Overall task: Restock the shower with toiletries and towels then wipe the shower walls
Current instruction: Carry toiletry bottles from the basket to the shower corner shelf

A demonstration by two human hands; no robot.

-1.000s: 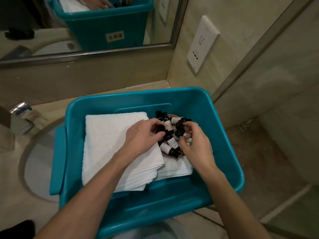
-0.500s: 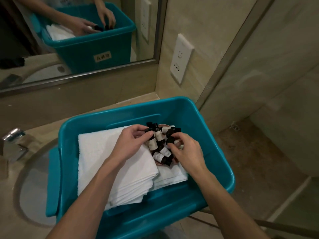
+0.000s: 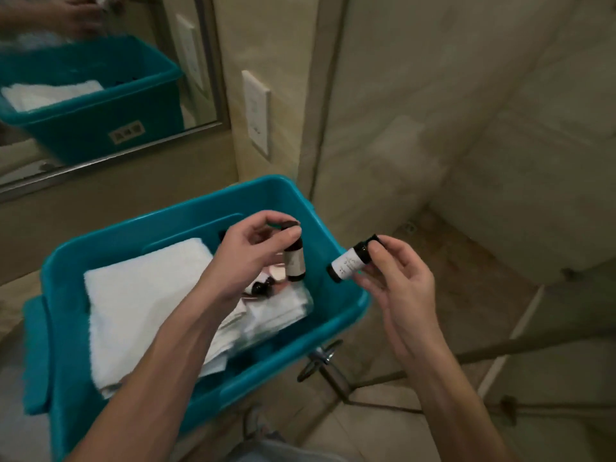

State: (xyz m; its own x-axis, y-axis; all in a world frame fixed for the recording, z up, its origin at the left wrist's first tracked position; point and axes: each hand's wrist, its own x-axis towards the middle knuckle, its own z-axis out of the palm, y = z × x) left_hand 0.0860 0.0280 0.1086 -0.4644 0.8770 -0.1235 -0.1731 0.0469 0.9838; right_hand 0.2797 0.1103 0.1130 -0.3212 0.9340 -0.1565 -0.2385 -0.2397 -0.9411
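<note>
While both hands hover over the teal tub point(image 3: 348, 316), I see each one holding a small dark bottle. My left hand point(image 3: 248, 258) has its thumb and fingertips pinched round the black cap of a brown bottle point(image 3: 295, 263), which hangs upright above the tub's inside, clear of what lies below. My right hand point(image 3: 398, 283) pinches the cap end of a second bottle point(image 3: 348, 264) between thumb and forefinger, with the other fingers loosely curved beneath. This one has a pale label and tilts with its base pointing down to the left, above the tub's right rim. Inside the tub a stack of folded white towels point(image 3: 143, 305) fills the left side, and a few more little bottles point(image 3: 259, 287) lie on a small dish beside the towels, partly hidden by my left wrist. The tub sits on the beige counter point(image 3: 15, 295), below a mirror point(image 3: 100, 78) that reflects it. A white wall socket point(image 3: 256, 115) is on the side wall, and the shower's stone floor point(image 3: 466, 278) lies to the right.
</note>
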